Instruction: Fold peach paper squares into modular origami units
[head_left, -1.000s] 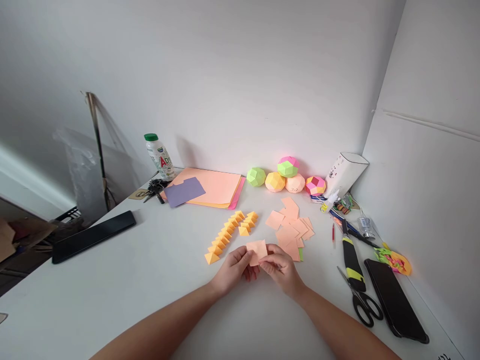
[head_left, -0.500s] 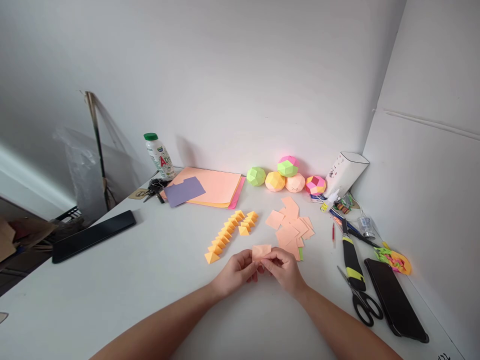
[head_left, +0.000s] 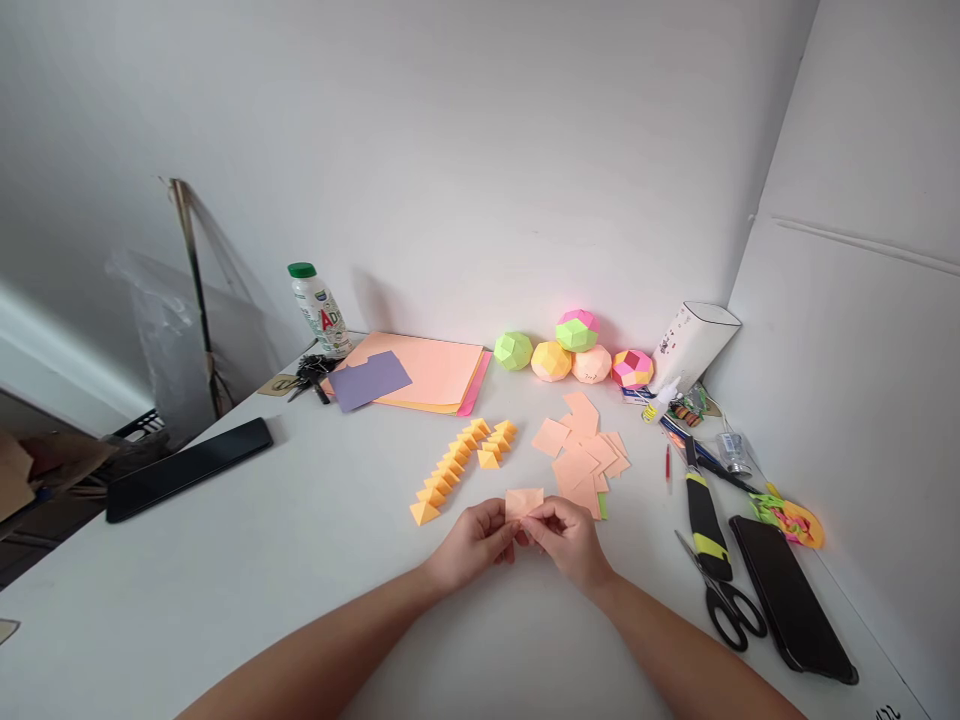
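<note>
Both my hands meet low over the white table (head_left: 300,560) and pinch one small peach paper square (head_left: 523,501), now folded to a narrow strip. My left hand (head_left: 472,545) grips its left edge with curled fingers. My right hand (head_left: 566,540) pinches its right edge. Just beyond my hands a row of folded orange paper pieces (head_left: 459,457) runs diagonally. A loose pile of peach paper squares (head_left: 585,450) lies to the right of that row.
Several coloured paper balls (head_left: 574,350) sit by the back wall beside a white box (head_left: 694,345). Sheets of coloured paper (head_left: 420,372), a bottle (head_left: 319,312) and keys are back left. A utility knife (head_left: 701,510), scissors (head_left: 724,600) and phone (head_left: 787,600) lie right; a dark flat bar (head_left: 187,470) left.
The peach square was held up flat a second ago; since then it has been folded down to a shorter strip between my fingers, and my hands have closed in together.
</note>
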